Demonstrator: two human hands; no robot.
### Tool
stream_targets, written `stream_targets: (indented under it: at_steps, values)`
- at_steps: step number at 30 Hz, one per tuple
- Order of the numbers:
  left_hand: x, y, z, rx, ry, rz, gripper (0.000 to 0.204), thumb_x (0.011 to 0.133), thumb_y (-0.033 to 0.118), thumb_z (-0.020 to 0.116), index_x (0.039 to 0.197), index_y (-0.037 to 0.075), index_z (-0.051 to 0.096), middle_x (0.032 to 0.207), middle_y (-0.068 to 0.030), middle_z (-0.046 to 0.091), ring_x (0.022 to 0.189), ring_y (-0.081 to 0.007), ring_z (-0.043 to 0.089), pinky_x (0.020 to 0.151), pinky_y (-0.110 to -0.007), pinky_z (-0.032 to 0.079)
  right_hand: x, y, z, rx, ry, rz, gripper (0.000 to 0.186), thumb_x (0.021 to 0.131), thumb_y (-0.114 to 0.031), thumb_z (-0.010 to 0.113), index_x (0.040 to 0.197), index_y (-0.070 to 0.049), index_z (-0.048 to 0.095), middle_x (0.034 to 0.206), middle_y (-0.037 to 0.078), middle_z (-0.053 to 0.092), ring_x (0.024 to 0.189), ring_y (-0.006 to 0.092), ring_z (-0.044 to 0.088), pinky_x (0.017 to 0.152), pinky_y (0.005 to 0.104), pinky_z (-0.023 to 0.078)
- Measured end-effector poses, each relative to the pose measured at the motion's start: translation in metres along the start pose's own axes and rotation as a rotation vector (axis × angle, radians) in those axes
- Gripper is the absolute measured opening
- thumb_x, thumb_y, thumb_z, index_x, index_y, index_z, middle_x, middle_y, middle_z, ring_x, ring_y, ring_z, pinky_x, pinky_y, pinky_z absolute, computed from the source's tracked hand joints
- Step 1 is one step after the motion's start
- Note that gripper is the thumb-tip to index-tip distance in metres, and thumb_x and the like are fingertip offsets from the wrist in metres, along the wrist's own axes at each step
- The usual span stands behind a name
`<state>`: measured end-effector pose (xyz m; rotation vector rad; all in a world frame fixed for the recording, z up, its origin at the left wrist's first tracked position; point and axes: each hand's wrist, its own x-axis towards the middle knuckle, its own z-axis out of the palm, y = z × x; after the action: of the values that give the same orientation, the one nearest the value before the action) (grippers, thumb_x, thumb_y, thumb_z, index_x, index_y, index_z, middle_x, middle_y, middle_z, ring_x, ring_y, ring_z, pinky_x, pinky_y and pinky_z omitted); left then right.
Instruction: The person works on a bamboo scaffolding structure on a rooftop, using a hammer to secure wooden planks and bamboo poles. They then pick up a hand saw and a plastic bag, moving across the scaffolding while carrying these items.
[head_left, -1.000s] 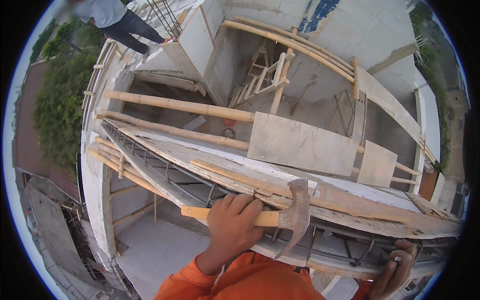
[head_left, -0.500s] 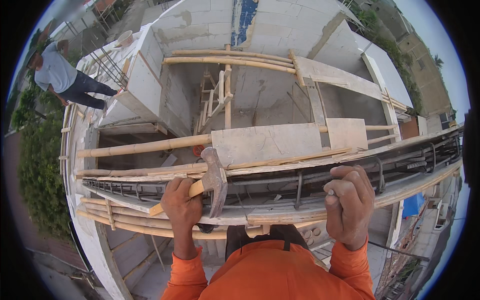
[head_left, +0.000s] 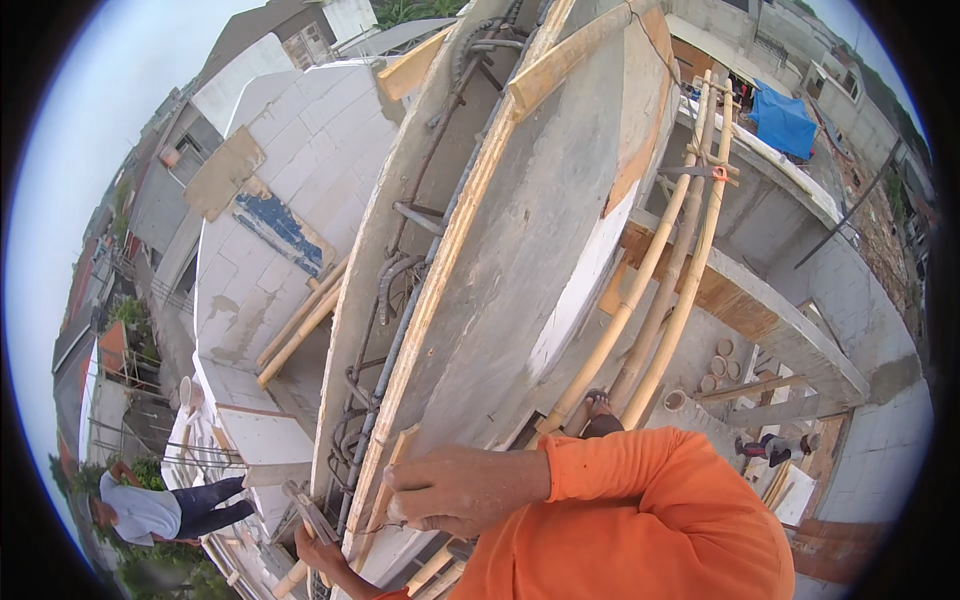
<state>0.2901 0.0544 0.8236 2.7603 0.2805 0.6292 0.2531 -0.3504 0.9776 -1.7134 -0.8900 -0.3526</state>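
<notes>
My right hand (head_left: 462,490) comes out of an orange sleeve and rests against the lower end of a long wooden formwork plank (head_left: 450,250). Its fingertips are pinched on what looks like a thin wire (head_left: 372,524) at the plank's edge. My left hand (head_left: 320,550) sits lower left, mostly hidden, and grips a hammer (head_left: 305,508) by its wooden handle, with the metal head pointing up beside the rebar cage (head_left: 385,330). The rebar runs between the two form boards.
Bamboo scaffold poles (head_left: 655,290) run along the right of the concrete beam (head_left: 540,240). A grey block wall (head_left: 270,220) stands to the left. A person in a grey shirt (head_left: 150,512) stands far below. A blue tarp (head_left: 783,120) lies upper right. My sandalled foot (head_left: 600,405) rests on the bamboo.
The view has swung round, so the beam now runs upward instead of across. My right hand has left the top of the form and pinches at the plank's edge. The hammer stays in my left hand.
</notes>
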Motion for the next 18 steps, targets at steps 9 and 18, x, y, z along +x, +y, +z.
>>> stream_targets:
  at_steps: [9,18]
  values:
    - [-0.004,-0.015,0.0,0.14,0.204,-0.071,0.036,0.083,0.024,0.052,0.099,-0.007,0.058,0.088,-0.0258,0.061,0.085,-0.0422,0.057,0.076,-0.048,0.041,-0.199,0.088,-0.041,-0.128,0.425,0.815,0.018,0.087,-0.013,0.05,0.093,0.003,0.054,0.085,0.014,0.052,0.081,0.0307,0.054,0.072,0.0378,0.043]
    - [0.002,0.008,-0.012,0.12,0.243,-0.018,0.035,0.087,0.028,0.052,0.097,-0.004,0.061,0.091,-0.0252,0.061,0.081,-0.044,0.056,0.071,-0.049,0.042,-0.247,0.115,-0.063,0.558,0.993,1.104,0.011,0.084,-0.009,0.044,0.084,-0.005,0.054,0.064,-0.001,0.043,0.05,0.0065,0.038,0.045,0.0207,0.029]
